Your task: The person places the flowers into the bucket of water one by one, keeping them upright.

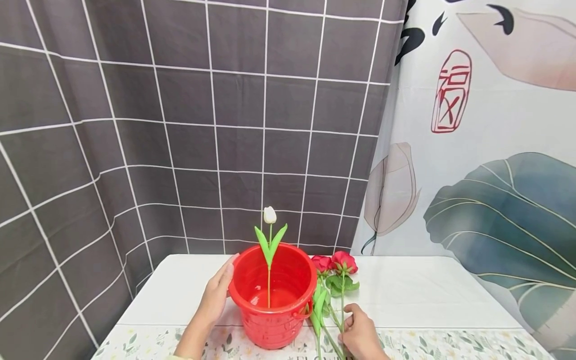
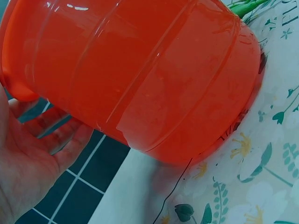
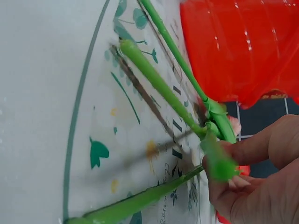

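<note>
While resting a left hand point(image 1: 216, 291) of relaxed, nearly straight fingers against the bucket point(image 1: 270, 330), pinching a rose point(image 1: 344, 263) by the stem between thumb and forefinger of the right hand point(image 1: 361, 334), just right of the bucket! Looking light, probably stiff yet springy along the stem and softer in the petals. Best held mid-stem, clear of the bloom.

The bucket point(image 1: 252, 320) is plain red. The tulip point(image 1: 269, 257) has a white blossom point(image 1: 269, 215), with leaves and stem of bright green. The roses point(image 1: 344, 262) are deep pinkish red, and their stems point(image 1: 343, 296) are green. The table cover point(image 1: 405, 290) is white, its front part point(image 1: 429, 346) printed with green leaves and yellow flowers. The curtain point(image 1: 238, 100) is dark grey with a white grid
</note>
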A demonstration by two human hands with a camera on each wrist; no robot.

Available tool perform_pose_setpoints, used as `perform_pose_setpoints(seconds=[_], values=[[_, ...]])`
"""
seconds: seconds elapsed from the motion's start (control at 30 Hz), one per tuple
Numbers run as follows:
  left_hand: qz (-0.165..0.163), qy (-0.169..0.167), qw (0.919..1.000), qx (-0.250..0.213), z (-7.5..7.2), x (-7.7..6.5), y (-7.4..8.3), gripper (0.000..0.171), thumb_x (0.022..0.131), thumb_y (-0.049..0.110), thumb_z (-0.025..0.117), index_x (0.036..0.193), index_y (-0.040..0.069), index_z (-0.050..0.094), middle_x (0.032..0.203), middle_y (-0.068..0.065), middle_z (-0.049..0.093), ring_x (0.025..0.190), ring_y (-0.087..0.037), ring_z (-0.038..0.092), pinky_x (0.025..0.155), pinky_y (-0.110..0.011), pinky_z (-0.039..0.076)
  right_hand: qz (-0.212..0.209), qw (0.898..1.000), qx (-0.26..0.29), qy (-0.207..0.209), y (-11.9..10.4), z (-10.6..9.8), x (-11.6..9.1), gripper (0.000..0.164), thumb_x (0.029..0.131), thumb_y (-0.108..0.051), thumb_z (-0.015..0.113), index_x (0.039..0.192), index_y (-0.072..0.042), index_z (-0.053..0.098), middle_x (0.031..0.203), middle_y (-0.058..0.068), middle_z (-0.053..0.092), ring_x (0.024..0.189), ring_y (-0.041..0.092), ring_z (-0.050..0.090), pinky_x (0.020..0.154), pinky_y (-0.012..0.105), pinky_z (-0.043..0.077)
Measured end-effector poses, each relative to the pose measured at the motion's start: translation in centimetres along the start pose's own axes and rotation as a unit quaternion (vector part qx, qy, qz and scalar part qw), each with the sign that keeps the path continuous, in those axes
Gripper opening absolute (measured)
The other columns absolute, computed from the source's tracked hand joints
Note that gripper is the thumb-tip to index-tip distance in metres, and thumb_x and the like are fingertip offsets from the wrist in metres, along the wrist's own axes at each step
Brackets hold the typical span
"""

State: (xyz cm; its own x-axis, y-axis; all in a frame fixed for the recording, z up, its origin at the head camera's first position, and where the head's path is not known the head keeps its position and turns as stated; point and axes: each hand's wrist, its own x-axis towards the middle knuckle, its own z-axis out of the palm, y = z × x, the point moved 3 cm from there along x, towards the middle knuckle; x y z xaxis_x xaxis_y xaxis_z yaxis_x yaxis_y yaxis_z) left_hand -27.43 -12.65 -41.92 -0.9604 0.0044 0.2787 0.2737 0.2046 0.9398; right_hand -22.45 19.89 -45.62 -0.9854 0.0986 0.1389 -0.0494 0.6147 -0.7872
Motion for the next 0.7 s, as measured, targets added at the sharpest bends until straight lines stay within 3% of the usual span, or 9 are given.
perform_pose_setpoints(seconds=[0.13,0.3,0.7], values=[[0.002,0.000,1.0000,-0.001,0.0,0.0,0.0,0.048,0.103,0.035,0.041,0.146,0.013,0.042,0.141,-0.012,0.051,0.122,-0.035,0.053,0.082,-0.031,0.056,0.040,0.997,0.064,-0.017,0.2,-0.2,0.2,0.054,0.062,0.020,0.064,0.114,0.015,0.050,0.073,0.007,0.054,0.051,0.016,0.054,0.044,0.031,0.050],[0.001,0.001,1.0000,-0.002,0.0,0.0,0.0,0.048,0.103,0.036,0.040,0.145,0.014,0.043,0.141,-0.012,0.051,0.122,-0.035,0.053,0.082,-0.029,0.056,0.044,0.993,0.108,-0.021,0.2,-0.5,0.1,0.053,0.065,0.020,0.061,0.116,0.015,0.050,0.075,0.009,0.054,0.052,0.017,0.055,0.044,0.031,0.051],[0.008,-0.002,1.0000,-0.002,0.0,0.0,0.0,0.048,0.103,0.036,0.040,0.146,0.013,0.043,0.141,-0.013,0.051,0.122,-0.035,0.053,0.083,-0.033,0.056,0.009,0.997,0.069,0.016,-0.5,-1.5,-0.2,0.054,0.067,0.020,0.051,0.119,0.008,0.054,0.079,0.005,0.051,0.059,0.014,0.053,0.044,0.027,0.049]])
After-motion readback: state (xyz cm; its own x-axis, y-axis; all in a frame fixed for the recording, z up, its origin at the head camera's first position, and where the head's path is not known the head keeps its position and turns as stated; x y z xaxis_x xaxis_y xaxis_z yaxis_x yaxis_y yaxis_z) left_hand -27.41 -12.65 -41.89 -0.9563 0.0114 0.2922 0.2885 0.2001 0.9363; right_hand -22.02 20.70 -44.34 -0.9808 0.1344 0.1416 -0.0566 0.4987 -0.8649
